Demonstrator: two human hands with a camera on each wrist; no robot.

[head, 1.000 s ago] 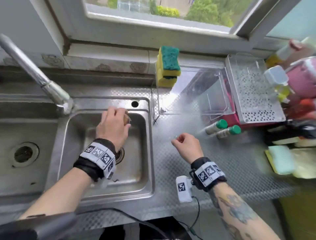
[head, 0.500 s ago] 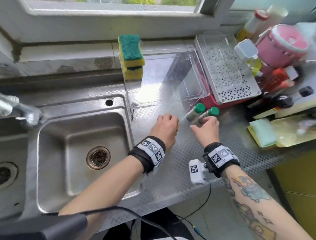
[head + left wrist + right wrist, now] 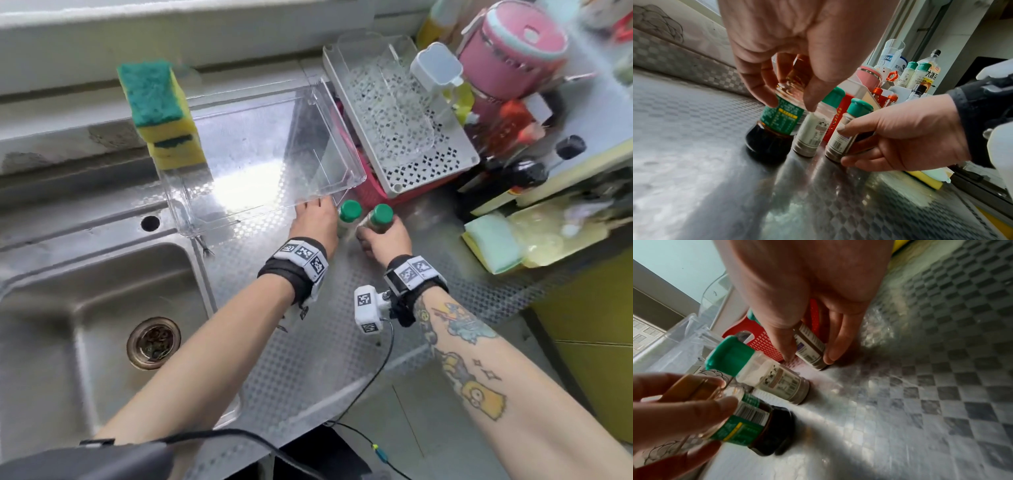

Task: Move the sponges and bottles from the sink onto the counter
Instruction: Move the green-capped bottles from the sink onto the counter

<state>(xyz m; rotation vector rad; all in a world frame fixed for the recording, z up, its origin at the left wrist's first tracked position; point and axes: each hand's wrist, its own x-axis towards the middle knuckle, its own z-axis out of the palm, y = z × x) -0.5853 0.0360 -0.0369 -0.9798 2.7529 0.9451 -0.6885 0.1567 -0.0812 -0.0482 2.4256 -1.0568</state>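
Note:
On the steel counter, my left hand grips the neck of a dark sauce bottle with a green label, and the bottle's base is on the counter. A white shaker with a green cap stands free beside it. My right hand pinches a brown shaker with a green cap, which stands upright on the counter. Two yellow-green sponges are stacked on the ledge behind the sink.
A clear plastic bin lies just beyond my left hand. A red basket and a white perforated tray stand right behind the shakers. Bottles and a pink pot crowd the far right, with another sponge nearby.
My left hand came out of the sink with the dark bottle and set it on the counter. My right hand reached forward, and the two shakers that were lying down now stand upright.

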